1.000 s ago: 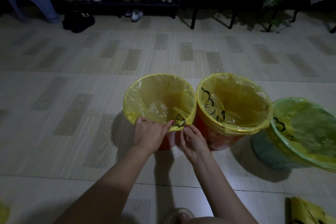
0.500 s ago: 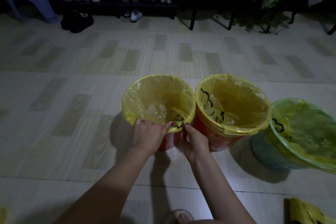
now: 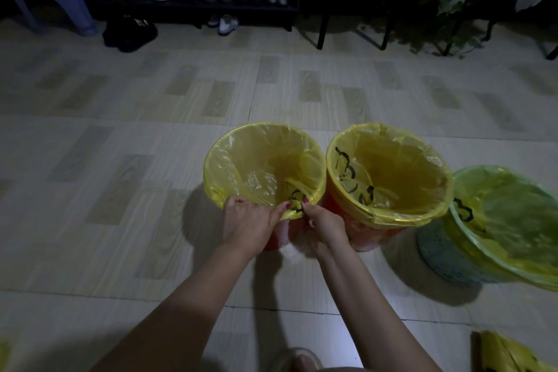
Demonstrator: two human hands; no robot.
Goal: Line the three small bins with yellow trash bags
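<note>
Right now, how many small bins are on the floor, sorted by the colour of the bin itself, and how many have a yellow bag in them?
Orange-red plastic bins: 2
Teal-green plastic bin: 1
Total bins: 3
Bins with a yellow plastic trash bag over the rim: 3

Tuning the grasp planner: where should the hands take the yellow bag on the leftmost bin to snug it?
Probably the folded-over hem at the near rim of the left bin's yellow bag, approached from the person's side and gripped from outside. That is where the slack gathers into a bunched pleat. The left hand and right hand pinch there now; the far rim looks taut.
</note>
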